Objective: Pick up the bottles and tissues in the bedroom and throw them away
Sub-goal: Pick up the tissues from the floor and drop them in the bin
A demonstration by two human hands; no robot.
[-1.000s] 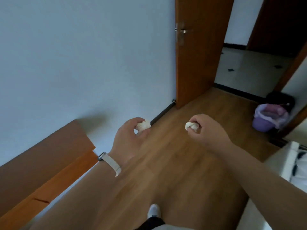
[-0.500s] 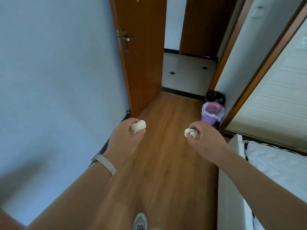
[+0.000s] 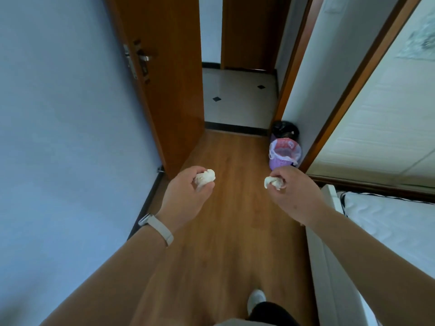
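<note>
A crumpled white tissue (image 3: 205,177) sits at the front of the left hand (image 3: 186,196) and pokes out past the thumb and forefinger. The grip there is clamped on it, with the fingers curled round the wad. A smaller tissue wad (image 3: 273,182) juts from the inner side of the right hand (image 3: 294,194). That grip is closed tight on it too, pinching it between thumb and curled fingers. Both hands are held above the wooden floor (image 3: 230,231), well apart from each other.

A lavender wastebasket (image 3: 283,158) with a pale liner stands on the floor just beyond the right hand, at the wall corner, and a black bin (image 3: 285,130) is right behind it. The part of each tissue inside the fist is hidden, so their full size cannot be told. What lies in the wastebasket is too blurred to make out. The bed (image 3: 388,227) is cut off at the right edge. A white shoe (image 3: 256,298) shows only in part at the bottom.
</note>
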